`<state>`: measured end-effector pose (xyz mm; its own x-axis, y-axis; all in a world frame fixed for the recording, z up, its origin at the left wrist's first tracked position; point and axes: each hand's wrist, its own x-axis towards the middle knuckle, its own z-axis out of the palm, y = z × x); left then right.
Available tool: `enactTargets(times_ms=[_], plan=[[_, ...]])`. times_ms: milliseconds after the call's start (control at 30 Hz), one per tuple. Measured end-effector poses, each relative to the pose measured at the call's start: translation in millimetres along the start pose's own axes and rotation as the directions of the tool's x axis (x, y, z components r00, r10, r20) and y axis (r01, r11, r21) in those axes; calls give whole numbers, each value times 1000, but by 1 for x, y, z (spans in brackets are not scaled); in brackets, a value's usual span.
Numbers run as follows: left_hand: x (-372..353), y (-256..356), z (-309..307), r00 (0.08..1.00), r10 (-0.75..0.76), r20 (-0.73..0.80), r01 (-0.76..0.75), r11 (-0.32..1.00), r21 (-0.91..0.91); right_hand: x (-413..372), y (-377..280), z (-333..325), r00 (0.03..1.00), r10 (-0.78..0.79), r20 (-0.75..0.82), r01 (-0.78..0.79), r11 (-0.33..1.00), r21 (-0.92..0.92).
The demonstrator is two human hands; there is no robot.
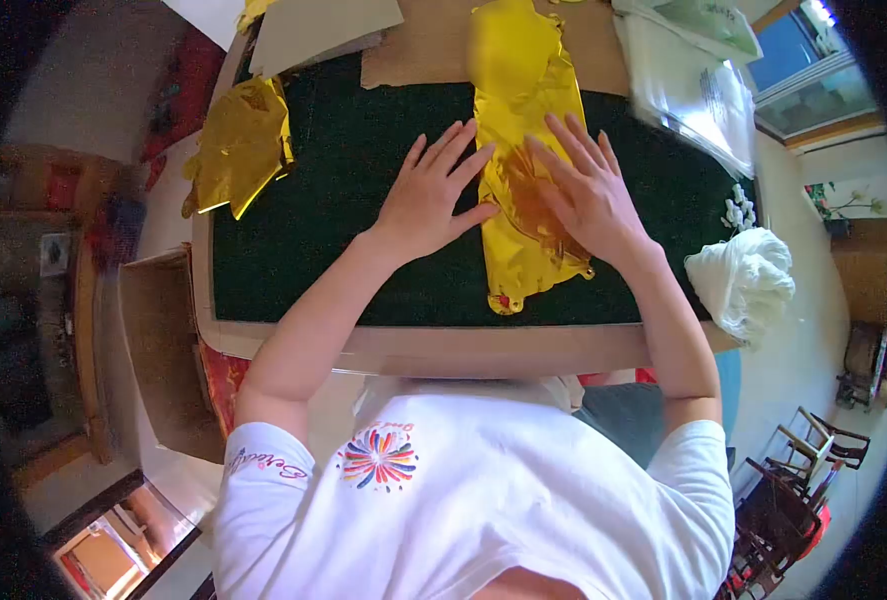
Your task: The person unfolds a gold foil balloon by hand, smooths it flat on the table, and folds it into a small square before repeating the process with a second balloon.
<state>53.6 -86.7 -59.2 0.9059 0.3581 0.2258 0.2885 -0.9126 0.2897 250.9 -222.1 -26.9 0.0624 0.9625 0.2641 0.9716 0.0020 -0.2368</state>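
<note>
A long, flat piece of shiny gold foil [533, 85], which looks like a deflated foil balloon, lies lengthwise on the dark green table mat [363, 285]. Small rounded tabs stick out at its near end. My left hand [431, 190] is open, its fingers spread at the foil's left edge and its thumb touching that edge. Palm down over the right side of the foil lies my right hand [595, 190], open with fingers stretched out. Neither hand grips anything.
More folded gold foil [241, 145] lies at the mat's left. Grey card [323, 30] and brown cardboard [418, 50] are at the back. Clear plastic bags [688, 90] lie back right, above a white yarn bundle [741, 280]. A cardboard box [168, 350] stands left of the table.
</note>
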Motion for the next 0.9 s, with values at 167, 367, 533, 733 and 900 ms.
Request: enactTargets(times_ms=[167,367,533,733,900], plan=[[-5,-6,-4,960,136,-244,-156,986,-67,-10,-4,-15,982,-78,174,89,994,-56],[-5,-6,-4,954,244,-174,-246,969,10,-21,6,-2,985,-39,171,38,999,9],[10,-10,-15,936,311,-168,-310,950,34,-23,8,-1,987,-43,157,37,999,40],[14,-19,-12,923,362,-132,-360,932,44,-22,9,-1,990,-44,133,30,994,104],[18,-18,-13,906,408,-114,-388,907,161,-24,10,-1,992,-38,117,21,989,145]])
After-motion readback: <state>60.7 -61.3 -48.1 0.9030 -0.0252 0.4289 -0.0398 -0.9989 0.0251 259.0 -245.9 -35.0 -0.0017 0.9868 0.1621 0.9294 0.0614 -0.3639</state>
